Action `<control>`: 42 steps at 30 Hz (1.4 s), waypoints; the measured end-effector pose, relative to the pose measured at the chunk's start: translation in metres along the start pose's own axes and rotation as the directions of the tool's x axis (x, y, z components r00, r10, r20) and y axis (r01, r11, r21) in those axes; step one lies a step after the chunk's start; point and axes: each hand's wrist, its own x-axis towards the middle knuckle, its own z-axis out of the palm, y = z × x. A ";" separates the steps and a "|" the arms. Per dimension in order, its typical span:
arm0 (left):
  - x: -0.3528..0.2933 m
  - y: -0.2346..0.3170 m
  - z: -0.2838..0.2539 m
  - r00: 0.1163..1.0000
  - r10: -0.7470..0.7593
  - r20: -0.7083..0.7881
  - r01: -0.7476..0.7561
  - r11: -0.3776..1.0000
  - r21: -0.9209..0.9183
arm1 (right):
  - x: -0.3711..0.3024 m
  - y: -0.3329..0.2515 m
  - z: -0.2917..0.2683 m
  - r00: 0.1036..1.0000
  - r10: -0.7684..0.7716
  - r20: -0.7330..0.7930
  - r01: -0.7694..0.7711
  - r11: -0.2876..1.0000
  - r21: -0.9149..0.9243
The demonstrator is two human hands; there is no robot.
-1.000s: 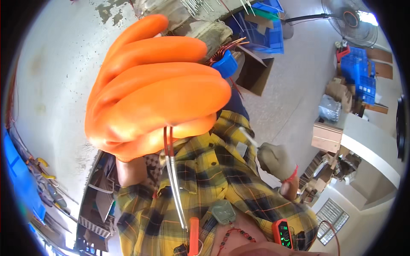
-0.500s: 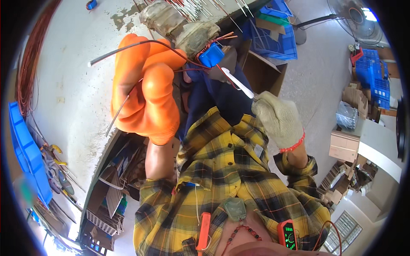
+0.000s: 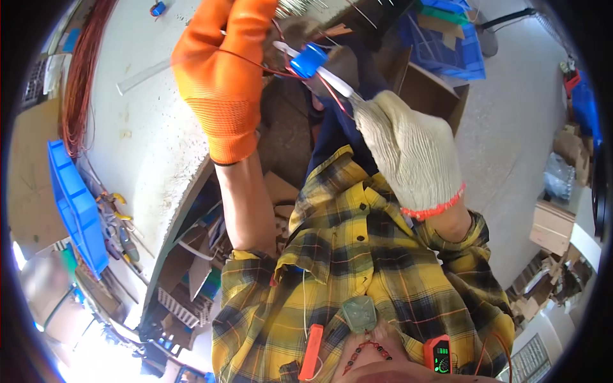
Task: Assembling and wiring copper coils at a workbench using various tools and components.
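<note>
My left hand (image 3: 220,89), in an orange rubber-coated glove, is raised at the upper left, its fingers closed on a reddish-brown copper wire (image 3: 246,62). That wire runs right to a small blue ring-shaped coil core (image 3: 309,60). In a white knit glove, my right hand (image 3: 408,143) grips a slim tool with a white blade-like tip (image 3: 337,83). The white tip shows on both sides of the blue core; whether it passes through or behind is unclear. A red wire end (image 3: 338,99) hangs beside the tool. A blurred pale rod (image 3: 143,75) sticks out left of the orange glove.
The pale worktop (image 3: 150,127) lies on the left, bearing a bundle of copper wire (image 3: 86,76), a blue tray (image 3: 78,207), pliers (image 3: 118,220) and another small blue coil (image 3: 158,9). A cardboard box (image 3: 434,89) and blue crate (image 3: 460,54) stand on the right.
My left hand has moved up and turned from a fist to a raised grip. My right hand has moved up and left, and the white tip now reaches past the blue core.
</note>
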 end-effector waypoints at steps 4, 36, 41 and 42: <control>-0.016 -0.004 -0.071 0.982 0.154 0.111 -0.154 0.988 -0.009 | -0.079 0.023 0.004 0.988 -0.139 0.066 0.116 0.955 0.273; -0.026 0.043 -0.028 0.446 0.348 0.825 -0.895 0.149 0.421 | -0.162 0.135 -0.067 0.448 0.662 0.601 -0.862 0.140 0.488; -0.023 0.047 -0.024 0.118 0.239 0.964 -0.972 -0.172 0.162 | -0.107 0.092 -0.011 0.816 0.473 0.332 -0.562 0.784 0.266; -0.021 0.047 -0.022 0.021 0.220 0.975 -0.965 -0.249 0.077 | -0.099 0.086 -0.009 0.808 0.451 0.380 -0.575 0.743 0.342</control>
